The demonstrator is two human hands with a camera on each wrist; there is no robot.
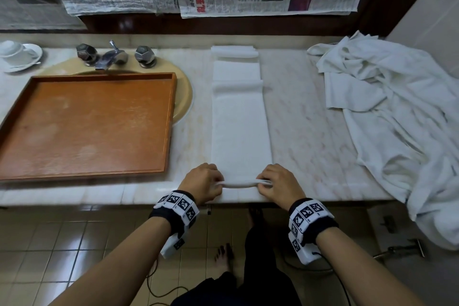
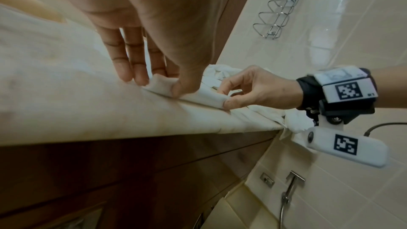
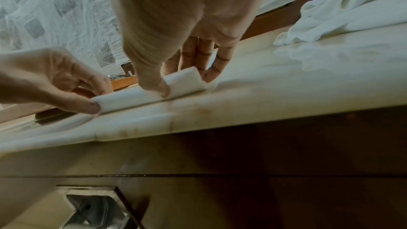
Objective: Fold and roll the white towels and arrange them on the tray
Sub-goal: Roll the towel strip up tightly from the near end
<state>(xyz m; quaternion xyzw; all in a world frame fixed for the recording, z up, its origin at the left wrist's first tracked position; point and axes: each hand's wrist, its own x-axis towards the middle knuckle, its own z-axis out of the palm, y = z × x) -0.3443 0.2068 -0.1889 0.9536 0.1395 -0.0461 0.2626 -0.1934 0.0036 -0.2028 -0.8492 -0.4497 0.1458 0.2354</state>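
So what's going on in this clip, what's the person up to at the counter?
A person is starting to roll a long folded white towel laid on the pale marble counter. The left hand and right hand each pinch an end of the near edge, which is turned up into a first small roll. The orange wooden tray over the sink holds no towels yet. A heap of loose white towels lies to the right.

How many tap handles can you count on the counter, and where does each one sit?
2. One handle sits left of the spout, the other handle right of it, both behind the tray. None seem hidden.
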